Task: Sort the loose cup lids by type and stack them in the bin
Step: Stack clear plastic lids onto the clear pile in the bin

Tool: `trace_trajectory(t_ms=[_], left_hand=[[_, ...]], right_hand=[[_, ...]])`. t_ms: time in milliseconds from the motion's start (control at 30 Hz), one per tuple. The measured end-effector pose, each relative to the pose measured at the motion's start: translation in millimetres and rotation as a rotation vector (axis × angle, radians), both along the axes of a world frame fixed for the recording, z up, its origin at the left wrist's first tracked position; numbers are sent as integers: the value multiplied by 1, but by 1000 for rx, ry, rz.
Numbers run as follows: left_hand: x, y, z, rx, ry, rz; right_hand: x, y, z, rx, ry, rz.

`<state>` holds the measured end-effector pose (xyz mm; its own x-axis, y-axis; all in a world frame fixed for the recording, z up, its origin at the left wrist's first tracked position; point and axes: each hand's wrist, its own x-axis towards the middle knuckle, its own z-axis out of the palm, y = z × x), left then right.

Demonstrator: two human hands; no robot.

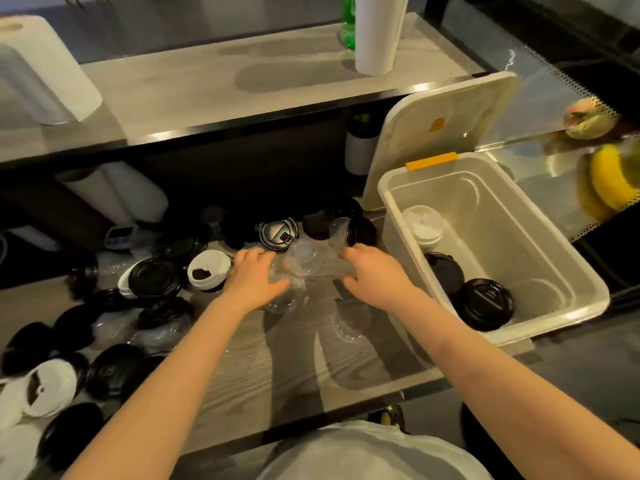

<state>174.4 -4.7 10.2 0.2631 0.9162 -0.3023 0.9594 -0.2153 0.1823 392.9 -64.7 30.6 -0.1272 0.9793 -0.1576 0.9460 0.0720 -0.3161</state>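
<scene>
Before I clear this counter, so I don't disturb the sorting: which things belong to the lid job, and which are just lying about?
Part of the job: bin; stacked white lids and stacked black lids inside it; clear lids, loose black lids and loose white lids on the counter; left hand, right hand.
Just lying about: paper towel roll, green bottle, bananas.

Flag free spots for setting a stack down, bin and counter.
Bin: bare floor along right wall, beyond white lid stack and black lid stacks on its left. Counter: bare wood near front edge, between the forearms. Crowded: black and white lids left of left hand; clear lids between it and right hand.
</scene>
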Motion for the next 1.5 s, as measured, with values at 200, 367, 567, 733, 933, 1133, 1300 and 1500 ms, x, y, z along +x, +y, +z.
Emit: trace_trajectory(t_ms=[200,367,567,733,933,1133,1300,1500], left_hand=[[-10,-9,-38,-110,40,-33],[-7,-7,-50,-14,-14,-27],[-12,-14,-44,58,-279,-4],[-15,-23,-21,-18,-483,71],[-29,-32,-9,-44,-800,268],[-56,-43,4,-166,-1095,206],[-62,-43,19,-361,-1552,404],[-65,-23,7,-531,-1432,799]], right_hand=[[-11,-22,-47,-446,-10,-95],[-15,-31,-60,-368,-83,-99],[-27,-17,-40,-273,418,-324],[-66,3,-8,-106,829,-362],[-102,11,-8,-93,933,-260],[-116,10,-7,-202,1100,-233],[-131,5,-13,-272,1190,-172],[-143,15,-21,-123,903,-68]])
